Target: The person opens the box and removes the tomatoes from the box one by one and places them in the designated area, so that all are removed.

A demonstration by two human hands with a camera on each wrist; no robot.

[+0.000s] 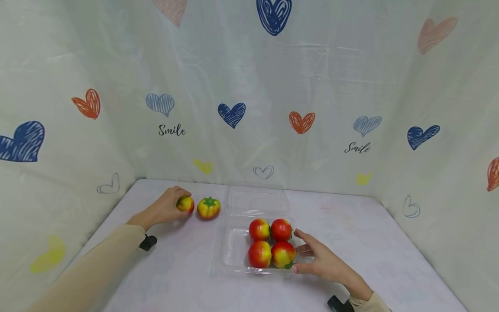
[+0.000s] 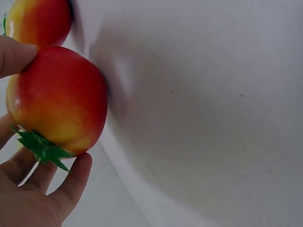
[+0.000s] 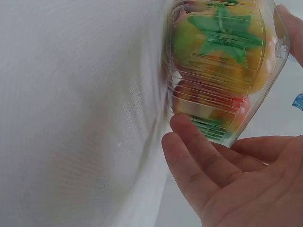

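Note:
At the back left of the table, my left hand [image 1: 171, 205] holds a red-and-yellow tomato [image 2: 61, 97] with a green leafy top. Its thumb lies on one side and its fingertips on the other. A second tomato [image 1: 208, 208] sits just to the right of that hand. In the middle of the table stands a clear plastic clamshell box [image 1: 235, 249], its lid [image 1: 255, 199] folded back. Several tomatoes [image 1: 260, 254] fill the right part of the box. My right hand [image 1: 321, 260] rests against the box's right side, fingers fairly straight and thumb near the front corner.
The white-covered table [image 1: 343, 234] meets a pale curtain [image 1: 327, 78] printed with hearts at the back and both sides. The box's left part shows its bare bottom. A black wrist strap [image 1: 148, 242] is on the left wrist, another [image 1: 340, 304] on the right.

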